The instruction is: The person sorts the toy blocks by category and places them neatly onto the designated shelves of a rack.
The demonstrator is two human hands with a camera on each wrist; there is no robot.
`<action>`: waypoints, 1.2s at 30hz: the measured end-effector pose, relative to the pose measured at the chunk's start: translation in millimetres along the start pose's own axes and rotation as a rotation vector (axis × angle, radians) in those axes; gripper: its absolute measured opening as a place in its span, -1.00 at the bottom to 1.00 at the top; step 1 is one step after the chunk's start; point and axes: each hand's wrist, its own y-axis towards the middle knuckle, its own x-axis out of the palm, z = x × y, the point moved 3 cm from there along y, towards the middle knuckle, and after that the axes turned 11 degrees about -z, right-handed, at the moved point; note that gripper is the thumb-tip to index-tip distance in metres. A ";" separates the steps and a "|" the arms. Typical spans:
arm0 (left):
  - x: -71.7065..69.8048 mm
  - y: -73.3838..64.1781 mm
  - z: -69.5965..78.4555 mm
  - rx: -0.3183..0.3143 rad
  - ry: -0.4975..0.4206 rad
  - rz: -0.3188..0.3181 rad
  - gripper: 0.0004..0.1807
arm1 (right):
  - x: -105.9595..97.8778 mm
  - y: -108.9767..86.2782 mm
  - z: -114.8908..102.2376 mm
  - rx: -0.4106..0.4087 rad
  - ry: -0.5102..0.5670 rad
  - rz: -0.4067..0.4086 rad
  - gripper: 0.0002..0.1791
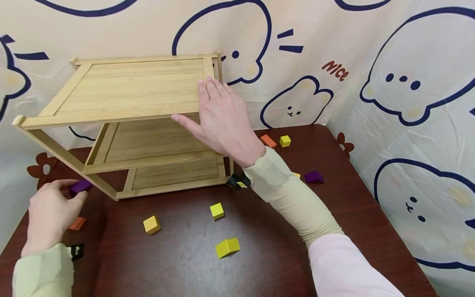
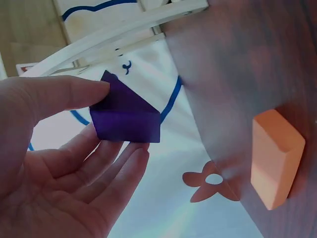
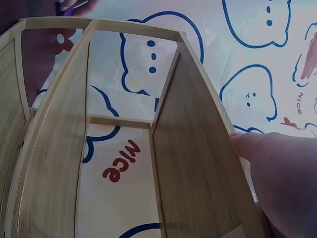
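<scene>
My left hand (image 1: 50, 210) pinches a purple wedge-shaped block (image 2: 128, 125) between thumb and fingers, off the table and beside the left end of a three-tier wooden shelf (image 1: 130, 88). In the left wrist view, the thumb presses one side of the block while the fingers support it from below. My right hand (image 1: 224, 117) rests on the right end of the shelf's top board, its fingers straight. The right thumb stretches along the front edge, and in the right wrist view its tip touches the board's rim. All three tiers hold no blocks in view.
On the dark wooden table (image 1: 178, 268) lie an orange block (image 1: 76, 223), an orange-yellow cube (image 1: 151, 225), a yellow cube (image 1: 217, 210) and a yellow wedge-topped block (image 1: 228, 247). Another purple block (image 1: 314, 177), orange block (image 1: 268, 141) and yellow cube (image 1: 285, 141) lie right. Printed cloth stands behind.
</scene>
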 end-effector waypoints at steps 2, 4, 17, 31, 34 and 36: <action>-2.5 -2.7 1.1 -0.009 -0.018 0.027 -0.50 | 0.1 0.1 -0.2 -0.003 0.000 0.001 0.13; -5.6 -5.3 2.4 -0.009 -0.031 0.058 -0.49 | 0.2 0.0 0.0 -0.008 0.001 0.003 0.13; -15.7 -11.1 10.4 0.043 -0.050 0.153 -0.52 | -1.5 -1.8 4.9 -0.004 -0.005 -0.056 0.13; -28.7 -18.4 19.1 0.018 -0.109 0.265 -0.48 | -3.1 -5.4 6.9 0.026 0.029 -0.053 0.13; -31.1 -19.1 20.6 0.021 -0.108 0.284 -0.47 | -3.4 -6.9 9.1 0.014 0.025 -0.027 0.12; -33.1 -20.6 21.2 0.020 -0.105 0.291 -0.47 | -3.2 -7.6 10.1 0.011 0.023 -0.021 0.12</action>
